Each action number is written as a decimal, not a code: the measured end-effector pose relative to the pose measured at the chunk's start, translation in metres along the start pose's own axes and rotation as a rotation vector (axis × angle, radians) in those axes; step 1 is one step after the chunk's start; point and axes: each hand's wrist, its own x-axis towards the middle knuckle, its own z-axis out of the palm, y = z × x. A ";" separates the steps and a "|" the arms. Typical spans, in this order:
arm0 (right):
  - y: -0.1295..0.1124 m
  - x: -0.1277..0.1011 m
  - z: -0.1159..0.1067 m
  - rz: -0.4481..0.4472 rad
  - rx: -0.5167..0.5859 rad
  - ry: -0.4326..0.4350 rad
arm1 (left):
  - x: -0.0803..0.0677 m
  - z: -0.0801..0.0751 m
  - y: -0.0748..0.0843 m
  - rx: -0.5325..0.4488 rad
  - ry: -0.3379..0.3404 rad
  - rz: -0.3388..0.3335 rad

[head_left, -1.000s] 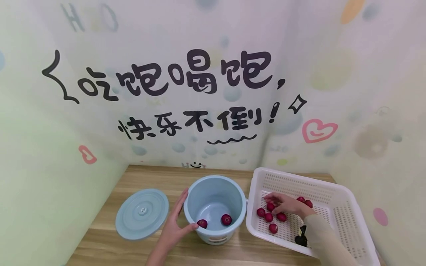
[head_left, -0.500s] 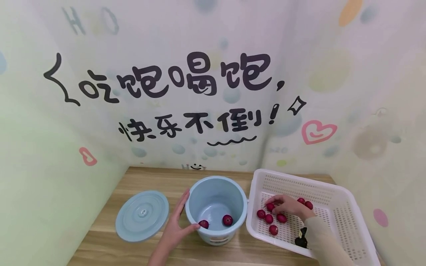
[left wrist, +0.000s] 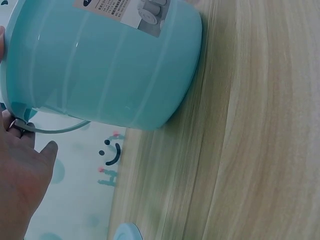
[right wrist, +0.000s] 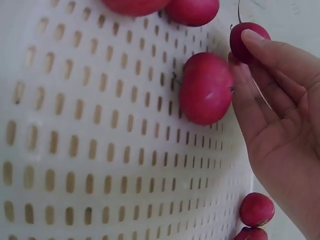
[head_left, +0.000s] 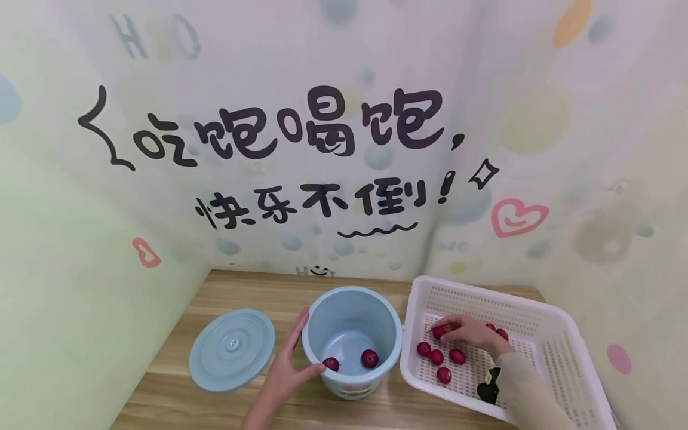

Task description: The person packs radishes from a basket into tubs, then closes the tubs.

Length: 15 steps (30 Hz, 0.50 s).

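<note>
- The left hand [head_left: 283, 371] lies against the outer wall of a light blue bucket [head_left: 352, 310], fingers straight and thumb on the rim, near the front edge of the wooden surface [head_left: 177, 406].
- Two red fruits [head_left: 369, 358] lie inside the bucket.
- The right hand [head_left: 470, 334] reaches into a white perforated basket [head_left: 559, 334] at the surface's right edge; its grip pinches one red fruit [right wrist: 245, 42].
- More fruits lie loose just beside it.
- A blue lid [head_left: 232, 349] lies flat toward the left edge.

Pale blue bucket [head_left: 352, 340], red fruits [head_left: 436, 356], white perforated basket [head_left: 543, 310]
</note>
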 end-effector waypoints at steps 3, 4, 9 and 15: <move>-0.006 0.001 -0.003 -0.003 -0.020 0.005 | 0.001 0.000 0.001 0.000 0.002 -0.005; -0.009 0.001 -0.004 -0.006 -0.014 0.003 | 0.001 -0.001 0.001 0.002 0.002 -0.005; -0.020 0.002 -0.011 -0.028 0.048 -0.018 | 0.001 -0.001 0.003 0.001 -0.004 -0.016; -0.036 -0.001 -0.016 -0.055 0.069 -0.021 | 0.000 -0.002 0.003 -0.008 -0.005 -0.025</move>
